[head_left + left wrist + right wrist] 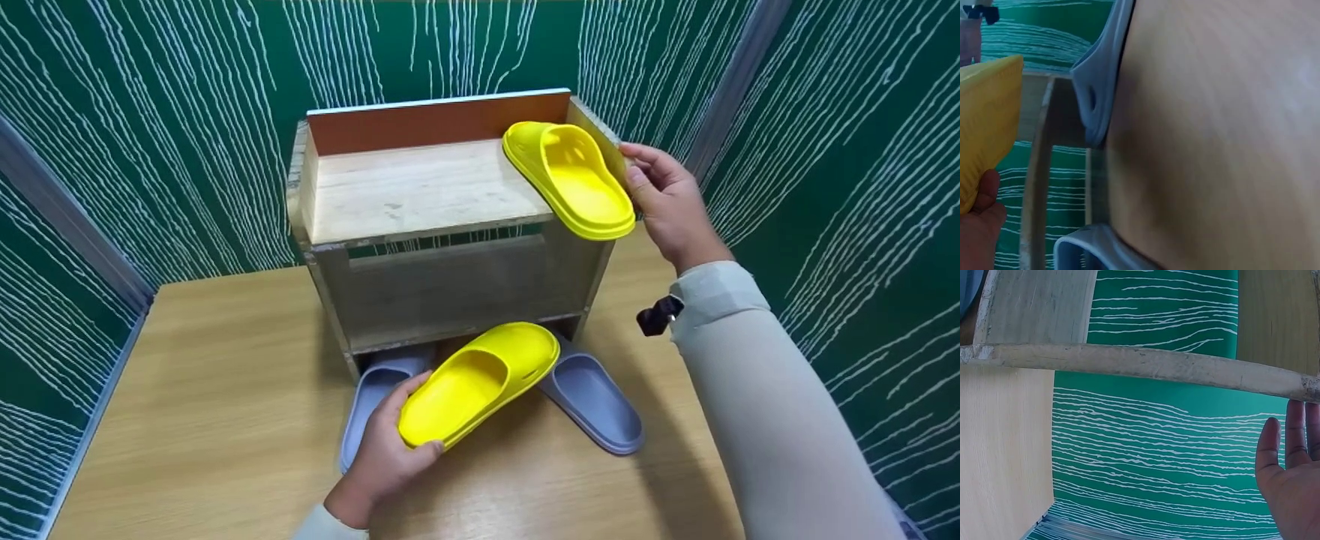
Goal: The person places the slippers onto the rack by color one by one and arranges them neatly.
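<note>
In the head view, my left hand (386, 450) grips a yellow slipper (465, 390) by its heel end, thumb along the near edge. This slipper is held up in front of the wooden shoe rack (420, 187), its toe pointing up and right. The other yellow slipper (577, 172) lies at the right end of the top shelf, heel overhanging the front edge. Beside it, my right hand (671, 199) touches the rack's right side panel; in the right wrist view its fingers (1296, 433) are fairly straight, tips at the panel's edge.
Two grey slippers, a left one (375, 397) and a right one (596, 397), sit at the rack's foot with toes toward it. A wooden table (217, 405) bears everything. Green walls (202, 112) with white streaks close in behind and at both sides.
</note>
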Tool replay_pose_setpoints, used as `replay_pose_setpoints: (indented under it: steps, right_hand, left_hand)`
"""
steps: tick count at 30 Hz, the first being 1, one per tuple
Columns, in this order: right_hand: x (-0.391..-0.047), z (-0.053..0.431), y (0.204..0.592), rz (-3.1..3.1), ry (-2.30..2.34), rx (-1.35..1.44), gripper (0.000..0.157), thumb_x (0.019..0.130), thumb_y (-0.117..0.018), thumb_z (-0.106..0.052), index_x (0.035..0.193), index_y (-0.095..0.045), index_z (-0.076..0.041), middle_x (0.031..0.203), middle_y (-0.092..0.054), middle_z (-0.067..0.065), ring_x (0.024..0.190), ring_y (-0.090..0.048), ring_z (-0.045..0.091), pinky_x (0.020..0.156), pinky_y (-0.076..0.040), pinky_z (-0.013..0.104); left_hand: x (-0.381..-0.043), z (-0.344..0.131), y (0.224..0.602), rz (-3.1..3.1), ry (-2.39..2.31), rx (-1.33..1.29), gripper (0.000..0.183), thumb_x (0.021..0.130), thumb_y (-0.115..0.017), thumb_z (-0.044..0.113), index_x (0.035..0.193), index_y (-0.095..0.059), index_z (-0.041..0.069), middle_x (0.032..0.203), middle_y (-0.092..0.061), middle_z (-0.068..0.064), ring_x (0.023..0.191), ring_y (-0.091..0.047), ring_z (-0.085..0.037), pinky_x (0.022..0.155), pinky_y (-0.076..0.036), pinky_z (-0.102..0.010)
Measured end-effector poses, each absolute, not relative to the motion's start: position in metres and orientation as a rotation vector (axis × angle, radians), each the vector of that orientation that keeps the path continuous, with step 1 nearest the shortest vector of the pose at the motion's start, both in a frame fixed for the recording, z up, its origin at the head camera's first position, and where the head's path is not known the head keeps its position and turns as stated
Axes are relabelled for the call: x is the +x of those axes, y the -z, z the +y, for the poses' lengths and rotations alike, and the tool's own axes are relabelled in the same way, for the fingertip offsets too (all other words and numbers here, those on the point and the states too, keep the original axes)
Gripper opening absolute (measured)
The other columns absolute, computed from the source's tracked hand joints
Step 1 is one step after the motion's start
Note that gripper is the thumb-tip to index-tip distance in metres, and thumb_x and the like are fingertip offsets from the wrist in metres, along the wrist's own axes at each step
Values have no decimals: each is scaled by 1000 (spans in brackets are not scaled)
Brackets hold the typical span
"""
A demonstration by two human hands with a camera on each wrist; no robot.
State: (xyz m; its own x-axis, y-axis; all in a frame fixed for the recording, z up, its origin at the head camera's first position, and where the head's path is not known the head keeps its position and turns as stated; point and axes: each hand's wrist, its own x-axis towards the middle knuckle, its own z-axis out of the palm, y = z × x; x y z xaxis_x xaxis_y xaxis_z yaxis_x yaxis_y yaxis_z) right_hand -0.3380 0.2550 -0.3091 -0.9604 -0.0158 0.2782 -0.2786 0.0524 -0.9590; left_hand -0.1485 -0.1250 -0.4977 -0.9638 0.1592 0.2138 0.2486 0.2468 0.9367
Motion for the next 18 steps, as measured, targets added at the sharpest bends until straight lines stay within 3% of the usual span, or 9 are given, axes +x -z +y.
replay_pose_setpoints:
  steps: [11,18]
  right_hand:
    - [-337,253,307,-2147,-2007,278,49,100,-67,-36,148,-61,-24,140,-55,7,117,-59,27,100,-56,24]
    - [-337,255,308,-2154,-1985,284,49,101,-67,-36,148,-61,-24,139,-55,7,117,-59,27,100,-56,24]
  left_hand:
    - [-153,-142,461,-2387,1937,-436,85,70,-77,10,152,-53,15,144,-56,-9,115,-53,-32,87,-57,-36]
    - [-152,-145,440,-2353,1930,-504,86,68,-75,9,151,-53,11,140,-57,-12,112,-55,-33,84,-59,-36]
